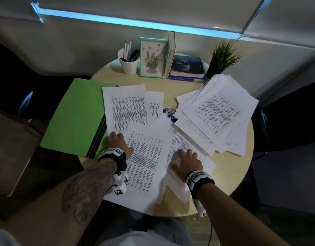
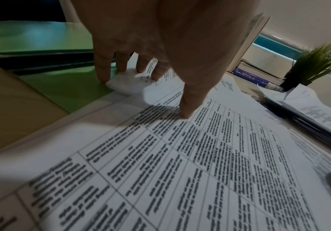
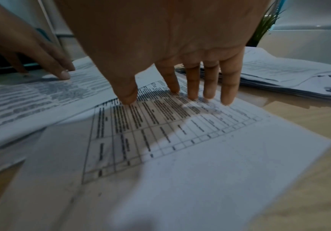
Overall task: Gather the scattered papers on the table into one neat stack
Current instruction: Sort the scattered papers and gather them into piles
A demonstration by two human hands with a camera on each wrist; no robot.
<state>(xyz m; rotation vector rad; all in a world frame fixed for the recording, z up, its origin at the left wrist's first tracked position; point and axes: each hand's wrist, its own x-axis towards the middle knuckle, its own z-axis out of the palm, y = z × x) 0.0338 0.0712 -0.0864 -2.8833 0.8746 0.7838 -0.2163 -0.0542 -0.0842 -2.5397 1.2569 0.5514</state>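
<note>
White printed papers lie scattered over a round wooden table (image 1: 229,176). A near sheet with a table of text (image 1: 144,166) lies under my left hand (image 1: 120,142), whose straight fingers press on its left edge (image 2: 146,87) beside the green folder. My right hand (image 1: 186,158) presses flat with spread fingers (image 3: 192,92) on an overlapping sheet (image 3: 200,140) to the right. A loose fanned pile of papers (image 1: 217,112) sits at the right. Two more sheets (image 1: 126,105) lie in the middle, partly on the folder. Neither hand grips anything.
A green folder (image 1: 76,114) covers the table's left side and overhangs its edge. At the back stand a white pen cup (image 1: 129,63), a framed flower picture (image 1: 153,57), books (image 1: 186,68) and a small potted plant (image 1: 222,57). A dark blue object (image 1: 169,111) peeks out between the papers.
</note>
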